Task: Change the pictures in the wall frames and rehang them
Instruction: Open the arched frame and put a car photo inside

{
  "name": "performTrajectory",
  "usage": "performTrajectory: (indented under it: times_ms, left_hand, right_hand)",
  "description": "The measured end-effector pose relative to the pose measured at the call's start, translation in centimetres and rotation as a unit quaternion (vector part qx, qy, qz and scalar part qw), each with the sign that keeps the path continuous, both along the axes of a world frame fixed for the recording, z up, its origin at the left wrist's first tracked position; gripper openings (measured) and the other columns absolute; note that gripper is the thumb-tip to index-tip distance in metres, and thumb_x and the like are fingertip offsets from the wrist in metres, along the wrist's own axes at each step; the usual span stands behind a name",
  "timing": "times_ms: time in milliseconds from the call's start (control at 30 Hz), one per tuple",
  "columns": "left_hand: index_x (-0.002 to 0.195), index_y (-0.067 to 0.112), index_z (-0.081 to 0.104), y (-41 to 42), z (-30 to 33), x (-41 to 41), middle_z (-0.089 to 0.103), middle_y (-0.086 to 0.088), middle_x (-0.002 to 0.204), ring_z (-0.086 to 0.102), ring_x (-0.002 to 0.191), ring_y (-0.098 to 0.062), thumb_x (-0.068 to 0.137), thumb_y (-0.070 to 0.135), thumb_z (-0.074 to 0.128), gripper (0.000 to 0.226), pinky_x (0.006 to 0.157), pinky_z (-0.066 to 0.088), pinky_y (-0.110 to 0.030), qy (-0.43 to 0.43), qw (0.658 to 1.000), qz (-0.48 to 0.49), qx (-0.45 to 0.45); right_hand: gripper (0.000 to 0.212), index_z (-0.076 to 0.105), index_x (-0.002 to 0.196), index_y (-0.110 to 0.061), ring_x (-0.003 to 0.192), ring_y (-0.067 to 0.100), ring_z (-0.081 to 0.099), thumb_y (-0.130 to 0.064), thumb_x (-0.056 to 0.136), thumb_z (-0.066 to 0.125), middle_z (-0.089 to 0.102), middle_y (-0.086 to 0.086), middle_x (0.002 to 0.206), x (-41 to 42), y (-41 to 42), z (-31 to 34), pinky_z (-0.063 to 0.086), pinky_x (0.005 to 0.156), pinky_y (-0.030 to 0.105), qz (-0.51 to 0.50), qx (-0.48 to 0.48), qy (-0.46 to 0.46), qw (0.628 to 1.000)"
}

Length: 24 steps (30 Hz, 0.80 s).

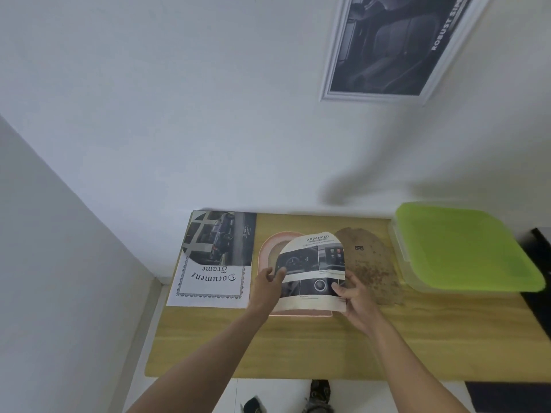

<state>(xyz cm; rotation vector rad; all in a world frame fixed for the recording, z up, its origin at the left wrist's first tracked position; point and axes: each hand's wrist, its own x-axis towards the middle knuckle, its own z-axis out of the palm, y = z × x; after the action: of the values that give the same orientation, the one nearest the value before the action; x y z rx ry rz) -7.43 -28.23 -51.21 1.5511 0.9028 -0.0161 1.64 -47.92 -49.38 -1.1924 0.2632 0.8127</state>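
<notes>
An arch-shaped printed picture (313, 266) headed "ADVANCED" is held over a pink arched frame (265, 245) lying flat on the wooden table (298, 347). My left hand (268, 286) grips the picture's left edge. My right hand (353, 296) pinches its lower right edge. A brown arched backing board (366, 260) lies just right of the frame. A white rectangular frame (384, 46) with a dark car-interior picture hangs on the wall above right.
A "Document Frame" insert sheet (208, 281) lies at the table's left, with a car print (220, 236) lying on its far part. A clear box with a green lid (465, 245) stands at the right. A dark object (539, 263) sits beyond it. Feet (319, 394) show below the table edge.
</notes>
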Motion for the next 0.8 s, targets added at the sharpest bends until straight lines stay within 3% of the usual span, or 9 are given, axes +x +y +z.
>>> performTrajectory:
  times_ms: [100, 167, 233, 300, 367, 433, 533, 800]
  left_hand:
    - [0.127, 0.008, 0.058, -0.7, -0.2, 0.5, 0.069, -0.012, 0.11, 0.07, 0.09, -0.025, 0.086, 0.03, 0.068, 0.048, 0.076, 0.057, -0.034, -0.013, 0.993, 0.039, -0.111]
    - [0.115, 0.012, 0.063, -1.7, 0.5, 0.5, 0.071, -0.011, 0.099, 0.072, 0.08, -0.024, 0.088, 0.011, 0.066, 0.026, 0.067, 0.058, -0.032, -0.027, 0.992, 0.033, -0.116]
    - [0.109, 0.012, 0.063, -3.0, 1.2, 0.4, 0.071, -0.009, 0.096, 0.072, 0.078, -0.021, 0.09, 0.004, 0.064, 0.022, 0.063, 0.058, -0.029, -0.036, 0.994, 0.015, -0.106]
    - [0.109, 0.007, 0.063, -4.7, 1.3, 0.6, 0.07, -0.011, 0.097, 0.072, 0.08, -0.022, 0.089, 0.003, 0.064, 0.021, 0.064, 0.059, -0.029, -0.035, 0.995, -0.023, -0.091]
    - [0.105, 0.005, 0.064, -6.9, 1.0, 1.0, 0.071, -0.011, 0.094, 0.072, 0.082, -0.023, 0.085, 0.001, 0.066, 0.02, 0.071, 0.061, -0.035, -0.018, 0.996, -0.066, -0.058]
    - [0.094, 0.008, 0.065, -9.4, 0.6, 1.9, 0.072, -0.01, 0.091, 0.072, 0.082, -0.023, 0.082, 0.002, 0.069, 0.014, 0.076, 0.061, -0.041, -0.001, 0.995, -0.09, -0.033]
    - [0.086, 0.012, 0.062, -13.7, 0.4, 3.6, 0.072, -0.01, 0.09, 0.071, 0.083, -0.026, 0.079, 0.005, 0.071, 0.013, 0.075, 0.061, -0.045, 0.032, 0.991, -0.132, -0.009]
    - [0.07, 0.017, 0.064, -25.6, -0.3, 7.9, 0.072, -0.013, 0.088, 0.073, 0.078, -0.028, 0.076, -0.003, 0.069, 0.021, 0.066, 0.062, -0.046, 0.081, 0.98, -0.184, 0.017]
  right_hand:
    - [0.039, 0.056, 0.118, -0.01, 0.09, 0.039, 0.071, 0.012, 0.086, 0.058, 0.071, 0.022, 0.106, -0.2, -2.3, 0.0, 0.061, 0.065, 0.047, 0.0, -0.027, -0.011, 1.0]
    - [0.036, 0.057, 0.116, -0.01, 0.087, 0.037, 0.072, 0.01, 0.085, 0.057, 0.072, 0.022, 0.106, -0.3, -4.2, 0.1, 0.059, 0.066, 0.044, 0.01, -0.075, -0.026, 0.997]
    - [0.026, 0.062, 0.11, -0.01, 0.084, 0.031, 0.072, 0.001, 0.088, 0.057, 0.073, 0.019, 0.103, -0.4, -6.2, 0.4, 0.056, 0.068, 0.037, 0.034, -0.163, -0.056, 0.984]
    - [0.014, 0.069, 0.099, -0.012, 0.079, 0.024, 0.073, -0.014, 0.091, 0.058, 0.077, 0.011, 0.094, -0.2, -8.4, 0.0, 0.054, 0.067, 0.032, 0.059, -0.26, -0.096, 0.959]
    - [0.012, 0.072, 0.089, -0.014, 0.077, 0.022, 0.073, -0.022, 0.089, 0.062, 0.078, 0.007, 0.088, 0.5, -10.8, -0.8, 0.055, 0.072, 0.037, 0.071, -0.326, -0.126, 0.934]
    - [0.008, 0.07, 0.093, -0.016, 0.076, 0.022, 0.074, -0.017, 0.086, 0.066, 0.077, 0.003, 0.087, 1.3, -13.5, -1.4, 0.057, 0.075, 0.042, 0.076, -0.351, -0.14, 0.923]
    - [0.022, 0.065, 0.104, -0.019, 0.075, 0.021, 0.074, -0.008, 0.086, 0.068, 0.076, 0.001, 0.092, 2.5, -18.0, -1.7, 0.057, 0.065, 0.033, 0.078, -0.368, -0.147, 0.915]
    - [0.029, 0.058, 0.11, -0.021, 0.079, 0.014, 0.071, -0.009, 0.086, 0.069, 0.07, -0.001, 0.098, 5.5, -29.6, -1.7, 0.05, 0.058, 0.026, 0.115, -0.431, -0.164, 0.88]
